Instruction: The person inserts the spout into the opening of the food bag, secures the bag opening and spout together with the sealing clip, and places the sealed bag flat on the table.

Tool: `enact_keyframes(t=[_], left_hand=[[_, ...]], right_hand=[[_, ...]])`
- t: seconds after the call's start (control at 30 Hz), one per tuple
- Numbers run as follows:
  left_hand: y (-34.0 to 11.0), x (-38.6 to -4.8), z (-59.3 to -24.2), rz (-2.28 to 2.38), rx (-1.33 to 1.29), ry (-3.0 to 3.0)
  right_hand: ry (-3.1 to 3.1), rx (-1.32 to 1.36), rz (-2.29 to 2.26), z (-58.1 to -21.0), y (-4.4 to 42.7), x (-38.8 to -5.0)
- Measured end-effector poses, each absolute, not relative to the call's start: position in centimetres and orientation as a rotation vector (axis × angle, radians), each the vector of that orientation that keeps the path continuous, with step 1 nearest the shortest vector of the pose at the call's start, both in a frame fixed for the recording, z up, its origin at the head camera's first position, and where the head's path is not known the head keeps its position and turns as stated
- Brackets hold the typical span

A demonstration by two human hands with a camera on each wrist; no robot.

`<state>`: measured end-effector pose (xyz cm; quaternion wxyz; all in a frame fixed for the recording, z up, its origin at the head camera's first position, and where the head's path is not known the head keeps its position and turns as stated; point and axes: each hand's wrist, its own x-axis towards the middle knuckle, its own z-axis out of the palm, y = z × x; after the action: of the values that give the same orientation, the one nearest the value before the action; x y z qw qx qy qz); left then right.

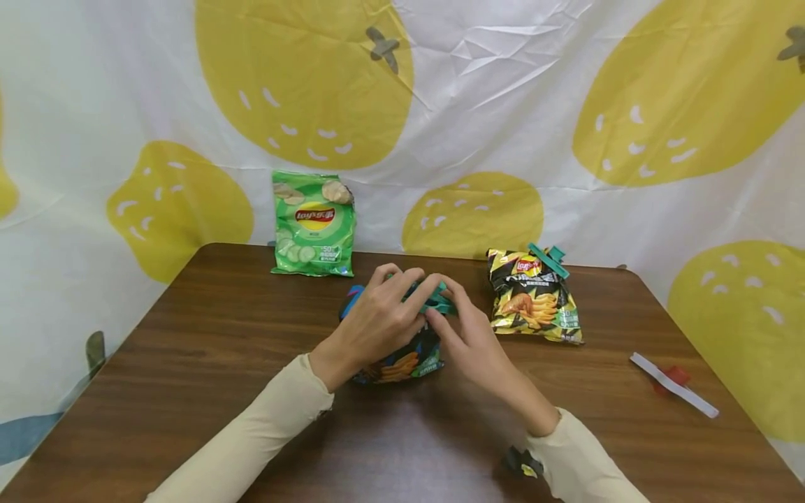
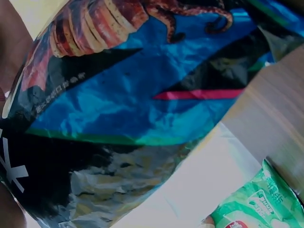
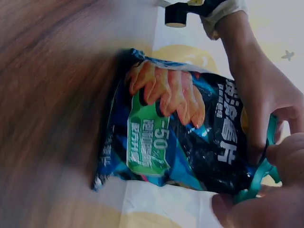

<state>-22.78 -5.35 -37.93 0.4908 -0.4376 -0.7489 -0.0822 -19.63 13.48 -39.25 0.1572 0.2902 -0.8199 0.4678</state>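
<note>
A blue-and-black chip bag (image 1: 399,367) stands on the table under both hands; squid and fries pictures show on it in the wrist views. Across its gathered top lies a teal bag clip (image 3: 259,180). My left hand (image 1: 382,314) reaches over the bag and grips its top, fingers bent beside the clip. With thumb and fingers, my right hand (image 1: 474,342) pinches the clip at its right end. The fingers partly cover the clip, so how far it is closed cannot be told.
A green chip bag (image 1: 313,227) stands upright at the back left. At the back right, a black-and-yellow chip bag (image 1: 534,300) carries a teal clip (image 1: 548,260). A white clip strip (image 1: 676,385) and a red piece (image 1: 673,377) lie on the right. Behind the table hangs a lemon-patterned cloth (image 1: 478,126).
</note>
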Motion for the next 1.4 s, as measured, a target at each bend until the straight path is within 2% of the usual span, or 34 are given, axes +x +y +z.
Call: enact_keyframes(t=[0.2, 0.43, 0.83, 1.17, 1.4], left_hand=[[-5.3, -22.7, -38.0, -0.263, -1.055, -1.834], [-5.3, -22.5, -38.3, -0.270, -0.973, -1.812], [-4.8, -22.5, -38.8, -0.287, -0.920, -1.767], [-5.2, -22.5, -38.1, -0.495, -1.038, -1.846], [-5.1, -22.5, -38.2, -0.576, -1.080, -1.842]], right_hand=[[-2.180, 0.721, 1.340, -39.8, 12.1, -18.9], [-2.078, 0.715, 1.398, -37.4, 10.7, -17.2], [-2.049, 0.771, 1.625, -40.0, 11.8, -19.4], [-2.176, 0.891, 1.791, -38.7, 13.5, -20.1], [-2.257, 0.819, 1.778, -38.9, 13.3, -19.9]])
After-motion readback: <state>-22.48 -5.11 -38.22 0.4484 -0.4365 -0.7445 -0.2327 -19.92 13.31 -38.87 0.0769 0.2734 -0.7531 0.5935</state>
